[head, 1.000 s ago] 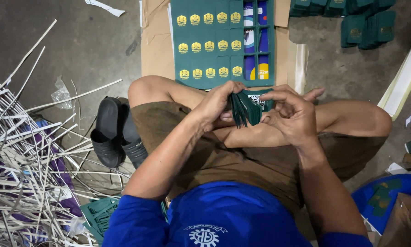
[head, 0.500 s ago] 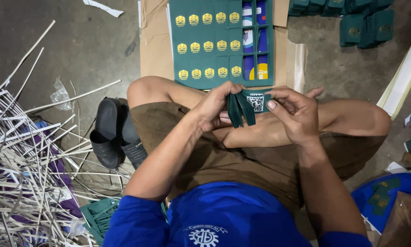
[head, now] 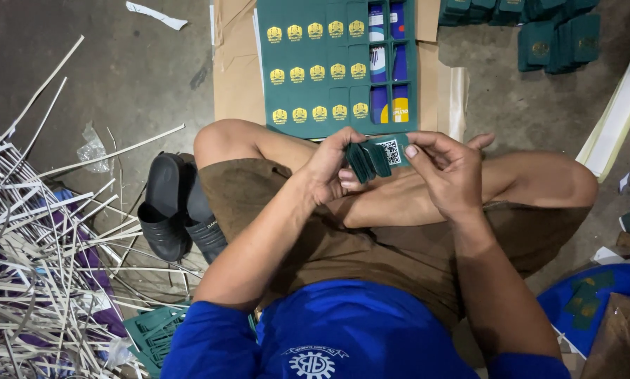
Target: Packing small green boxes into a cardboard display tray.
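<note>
I sit cross-legged on the floor. My left hand (head: pixel 332 167) pinches a small fan of dark green paper cards (head: pixel 371 158) from the left side. My right hand (head: pixel 447 167) grips the same cards from the right, thumb on the top one, which shows a small square code mark. Just beyond my hands lies a large green printed sheet (head: pixel 315 91) with rows of yellow emblems and a few blue panels, resting on brown cardboard (head: pixel 234 77).
A heap of long white paper strips (head: pixel 41 267) fills the left side. Black sandals (head: pixel 175 210) lie by my left knee. Stacks of green booklets (head: pixel 539 35) stand at the top right. A blue basin (head: pixel 602 295) with green scraps sits at the lower right.
The green cards have spread into a fan between my hands, and my right thumb has slid onto the top card. My hands stay over my lap.
</note>
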